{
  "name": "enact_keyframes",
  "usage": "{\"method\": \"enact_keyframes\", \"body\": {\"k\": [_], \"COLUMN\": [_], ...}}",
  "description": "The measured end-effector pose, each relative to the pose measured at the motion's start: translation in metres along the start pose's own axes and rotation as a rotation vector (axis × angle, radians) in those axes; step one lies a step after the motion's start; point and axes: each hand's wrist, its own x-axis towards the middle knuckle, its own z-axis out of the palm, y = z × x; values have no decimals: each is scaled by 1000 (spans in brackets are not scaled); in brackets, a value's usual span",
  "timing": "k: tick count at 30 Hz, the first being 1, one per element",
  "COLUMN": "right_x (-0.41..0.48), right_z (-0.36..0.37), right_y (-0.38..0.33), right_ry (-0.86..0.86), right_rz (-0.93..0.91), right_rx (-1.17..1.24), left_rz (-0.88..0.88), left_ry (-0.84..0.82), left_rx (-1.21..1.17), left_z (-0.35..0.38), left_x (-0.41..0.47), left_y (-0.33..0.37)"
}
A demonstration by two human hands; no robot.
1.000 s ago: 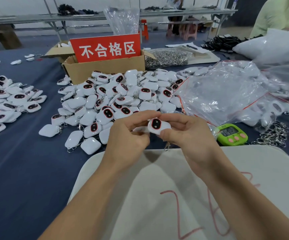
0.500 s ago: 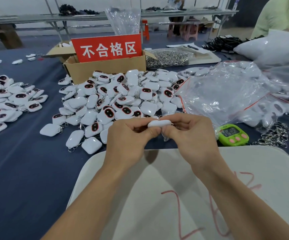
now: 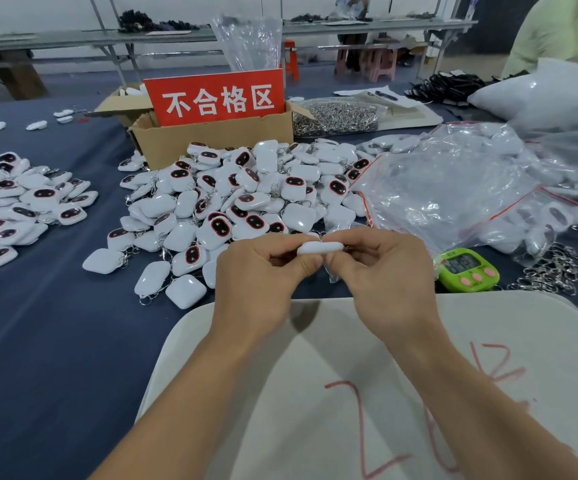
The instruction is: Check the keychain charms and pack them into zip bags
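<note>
White keychain charm (image 3: 320, 247), turned edge-on, is pinched at either end by our left hand (image 3: 256, 275) and right hand (image 3: 384, 271), fingers curled round it. Just beyond the fingers we note the loose charm pile (image 3: 246, 195); right of them, clear zip bags (image 3: 454, 188) and a green timer (image 3: 467, 270).

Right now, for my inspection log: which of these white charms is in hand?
The charm pinched edge-on between left hand and right hand; all others lie in piles or bags.
</note>
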Motion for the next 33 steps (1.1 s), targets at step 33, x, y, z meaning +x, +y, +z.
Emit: {"method": "enact_keyframes", "body": {"k": [33], "right_x": [3], "right_z": [-4], "right_y": [-4], "right_ry": [-138], "right_rz": [163], "right_rx": [158], "left_rz": [-159], "left_ry": [111], "left_rx": [-264], "left_z": [7], "left_x": [-1], "left_y": [9]}}
